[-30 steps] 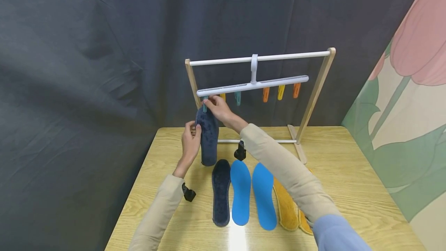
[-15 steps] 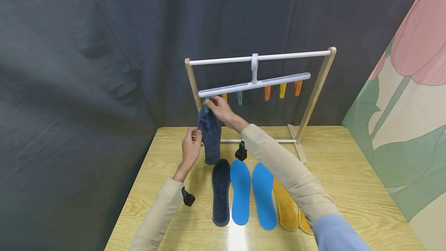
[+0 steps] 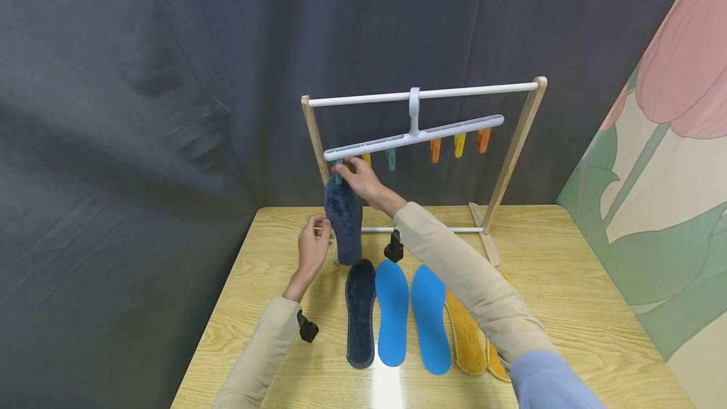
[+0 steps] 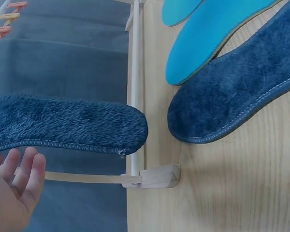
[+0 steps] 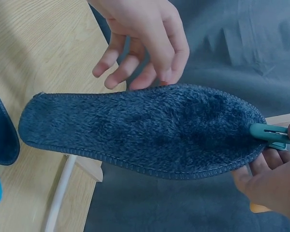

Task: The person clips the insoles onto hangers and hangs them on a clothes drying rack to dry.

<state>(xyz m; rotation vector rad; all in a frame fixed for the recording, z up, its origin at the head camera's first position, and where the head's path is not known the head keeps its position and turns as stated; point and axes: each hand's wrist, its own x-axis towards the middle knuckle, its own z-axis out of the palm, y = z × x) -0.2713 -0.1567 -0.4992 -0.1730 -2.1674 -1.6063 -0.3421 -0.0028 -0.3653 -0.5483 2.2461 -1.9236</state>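
Note:
A dark blue fleece insole [image 3: 344, 226] hangs toe-up at the left end of the white hanger [image 3: 392, 142]. At its top sits a teal clothespin [image 5: 263, 131], whose jaws overlap the insole's tip. My right hand [image 3: 365, 184] pinches this clothespin between thumb and fingers, some fingers lying behind the insole. Beside the insole's left edge is my left hand [image 3: 313, 248], its fingers loosely bent, fingertips right at the stitched edge in the right wrist view. A matching dark insole [image 3: 360, 314] lies on the table below.
Two blue insoles [image 3: 392, 314] and two mustard ones [image 3: 467, 339] lie in a row on the wooden table [image 3: 573, 308], the mustard pair partly behind my right sleeve. A wooden rack [image 3: 514, 156] carries the hanger, with more coloured clothespins [image 3: 459, 145] on it. Dark cloth hangs behind.
The left hand has let go of the insole's edge and moved slightly down. The insole has shifted a little right, and the hanger's right end has tipped slightly up.

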